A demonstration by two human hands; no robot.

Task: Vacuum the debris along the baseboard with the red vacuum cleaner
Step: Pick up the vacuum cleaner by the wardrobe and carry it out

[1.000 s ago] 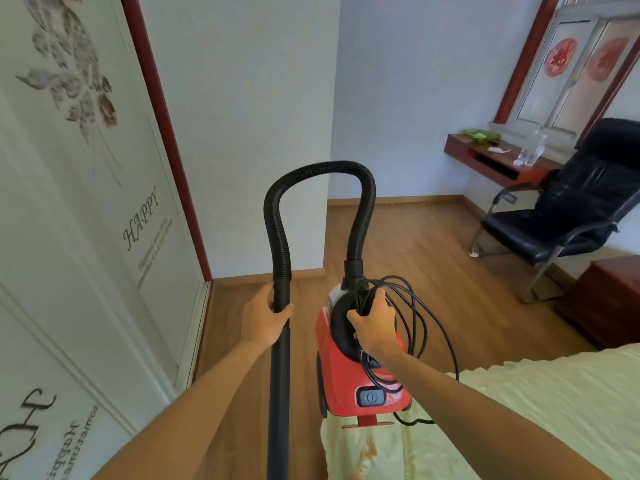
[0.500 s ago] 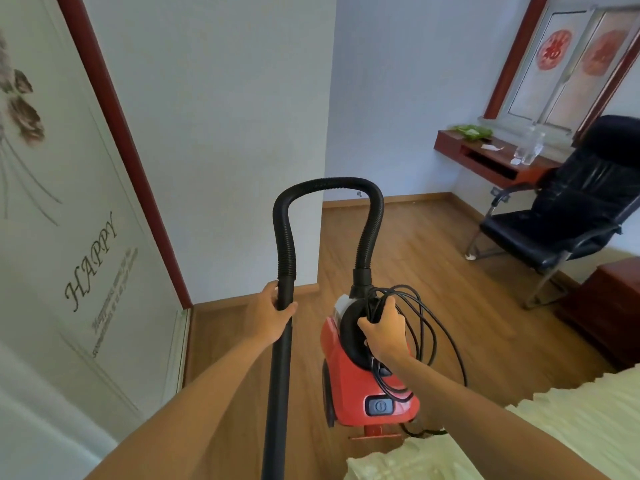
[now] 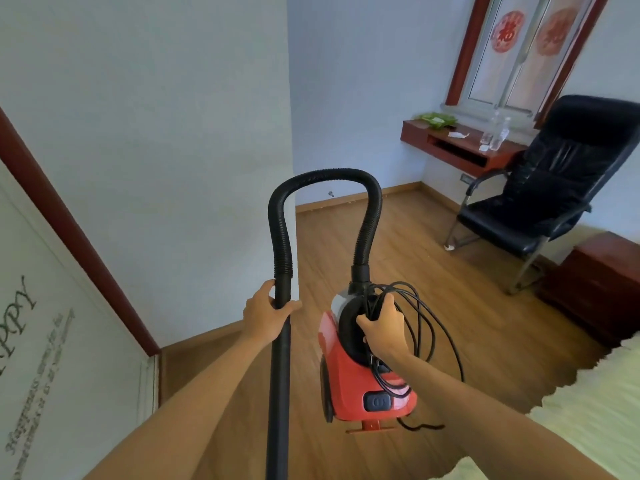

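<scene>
The red vacuum cleaner (image 3: 367,386) hangs off the floor, carried by its black top handle. My right hand (image 3: 382,329) grips that handle together with loops of the black power cord (image 3: 436,327). My left hand (image 3: 268,315) grips the black wand (image 3: 278,393), which runs straight down out of view. The ribbed black hose (image 3: 322,176) arches from the wand over to the vacuum's front. A wooden baseboard (image 3: 356,199) runs along the far wall, with small specks of debris on the floor beside it. The nozzle is hidden below the frame.
A black office chair (image 3: 540,202) stands at the right by a wall-mounted red-brown desk (image 3: 457,147) with bottles. A dark wooden cabinet (image 3: 595,285) sits beyond a pale bedspread (image 3: 588,420) at lower right. A white wardrobe door (image 3: 52,341) fills the left. A wall corner (image 3: 291,168) juts out ahead.
The view has moved forward and turned right past the wardrobe, toward the wall corner. Both hands keep the same grips on wand and vacuum handle.
</scene>
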